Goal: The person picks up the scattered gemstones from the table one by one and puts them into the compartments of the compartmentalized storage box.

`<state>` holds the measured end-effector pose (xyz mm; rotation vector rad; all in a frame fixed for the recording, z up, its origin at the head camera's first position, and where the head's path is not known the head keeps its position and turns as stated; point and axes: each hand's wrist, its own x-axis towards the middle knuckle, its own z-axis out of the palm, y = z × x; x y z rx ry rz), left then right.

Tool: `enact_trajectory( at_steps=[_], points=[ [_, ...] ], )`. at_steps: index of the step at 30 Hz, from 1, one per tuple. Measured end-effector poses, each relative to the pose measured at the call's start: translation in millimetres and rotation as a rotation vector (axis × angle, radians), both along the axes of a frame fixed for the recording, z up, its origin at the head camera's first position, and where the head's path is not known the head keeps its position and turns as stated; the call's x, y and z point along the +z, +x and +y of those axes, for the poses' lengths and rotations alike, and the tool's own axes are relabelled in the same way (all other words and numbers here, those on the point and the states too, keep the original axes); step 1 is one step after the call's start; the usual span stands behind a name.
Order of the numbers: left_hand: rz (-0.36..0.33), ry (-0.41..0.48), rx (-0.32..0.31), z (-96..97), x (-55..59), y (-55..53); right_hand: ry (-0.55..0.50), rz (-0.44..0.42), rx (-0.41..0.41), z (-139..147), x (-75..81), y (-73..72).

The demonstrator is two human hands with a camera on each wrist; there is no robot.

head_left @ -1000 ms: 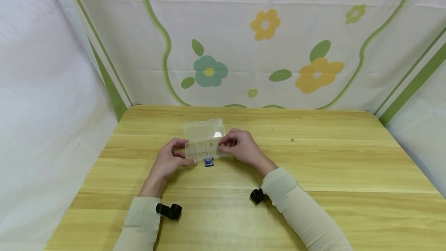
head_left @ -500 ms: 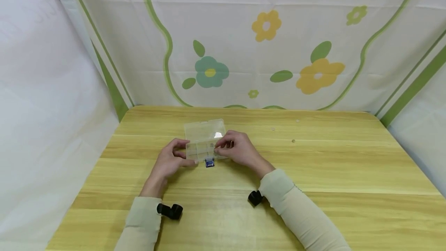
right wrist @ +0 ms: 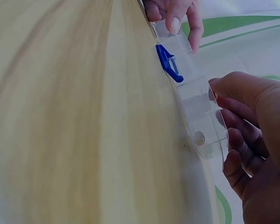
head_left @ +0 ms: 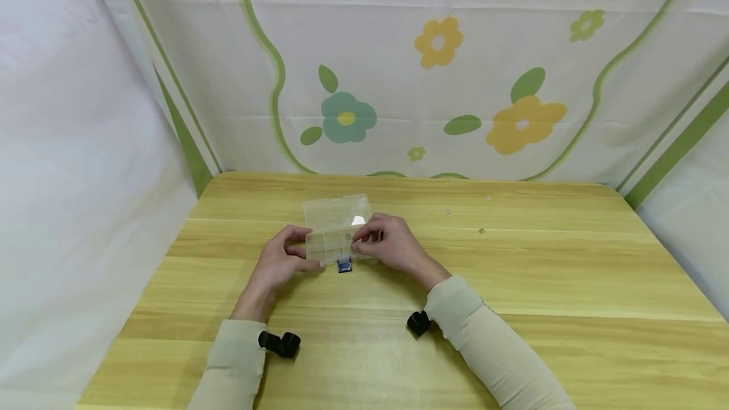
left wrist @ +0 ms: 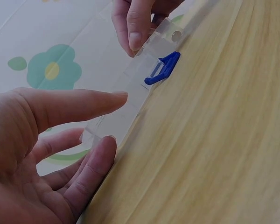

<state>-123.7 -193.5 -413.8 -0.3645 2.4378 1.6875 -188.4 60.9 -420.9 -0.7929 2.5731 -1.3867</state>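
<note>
Your right hand (head_left: 390, 244): thumb and forefinger drawn narrow, tips at the back edge of the box. One small disc (right wrist: 212, 94) shows right at those tips; whether you pinch it or it leans behind the clear wall, I cannot tell.

Your left hand (head_left: 279, 261): grips the left end of the box, thumb along the front, forefinger at the back.

Clear box (head_left: 315, 245): one, divided into compartments, on the table (head_left: 364, 347) between your hands. Contents include a second disc (right wrist: 220, 117) in the back row and a third disc (right wrist: 199, 138) toward the right end.

Blue latch (head_left: 344, 264): one, at the front, jutting toward you.

Lid (head_left: 333, 212): clear, folded back behind the box.

Loose discs on the table, well to the right: a darker one (head_left: 481, 231) and two pale ones, (head_left: 448, 211) and (head_left: 488, 198), farther back.

Handling note, as a judgement: keep the left grip light but steady, so the box does not skid. Work your right fingertips straight up and down between the dividers; a slanted pinch could catch a wall or flip a disc into the next compartment.
</note>
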Motion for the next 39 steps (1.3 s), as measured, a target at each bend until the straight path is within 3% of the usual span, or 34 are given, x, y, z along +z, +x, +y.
enact_trajectory(
  at_steps=[6, 39],
  points=[
    [-0.007, -0.011, 0.002, -0.5, -1.6, 0.7, 0.005, -0.026, 0.018, 1.3, 1.0, 1.5],
    [0.016, -0.006, -0.001, -0.7, -2.0, 0.8, 0.029, 0.019, 0.027, 0.0, 1.0, 2.8]
  ],
)
